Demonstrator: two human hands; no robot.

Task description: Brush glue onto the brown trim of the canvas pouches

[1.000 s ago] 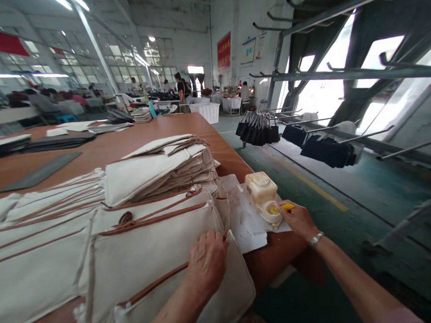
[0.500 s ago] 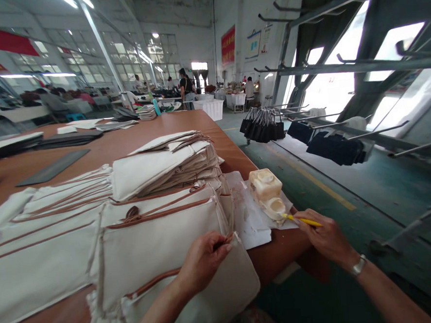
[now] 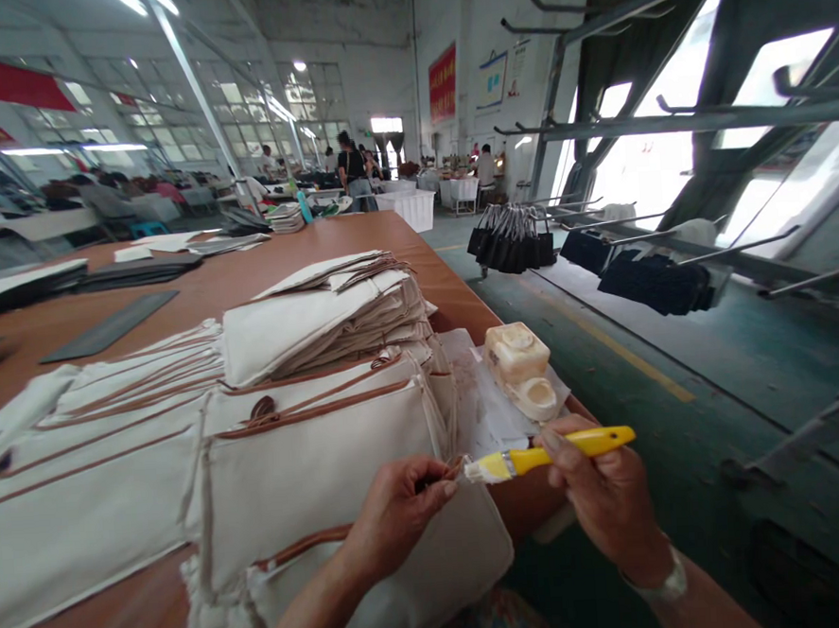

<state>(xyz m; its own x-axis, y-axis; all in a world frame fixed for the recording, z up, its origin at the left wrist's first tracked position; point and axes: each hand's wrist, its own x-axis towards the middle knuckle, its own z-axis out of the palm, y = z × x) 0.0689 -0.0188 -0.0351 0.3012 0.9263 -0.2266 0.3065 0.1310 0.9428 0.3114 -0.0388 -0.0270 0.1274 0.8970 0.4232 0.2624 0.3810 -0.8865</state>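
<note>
My left hand (image 3: 403,509) pinches a small brown strip (image 3: 460,467) above a cream fabric piece (image 3: 435,569) with brown trim, at the front of the table. A yellow-handled brush (image 3: 548,452) is held in my right hand (image 3: 605,492); its white-coated bristles touch or nearly touch the strip at my left fingertips. Behind the brush, a stained white container (image 3: 517,351) with a small round opening or cup (image 3: 536,398) in front stands on white paper (image 3: 470,387) at the table's right edge.
Cream fabric pieces (image 3: 313,325) are stacked on the brown table (image 3: 344,238), with more (image 3: 97,514) on the left. A dark flat strip (image 3: 111,326) lies further back. Metal racks (image 3: 692,127) with hanging dark items (image 3: 511,242) stand on the right. A person (image 3: 354,171) stands in the background.
My right hand has brought the brush from the cup leftward to the strip at my left fingertips. My left hand stays nearly in place, still pinching.
</note>
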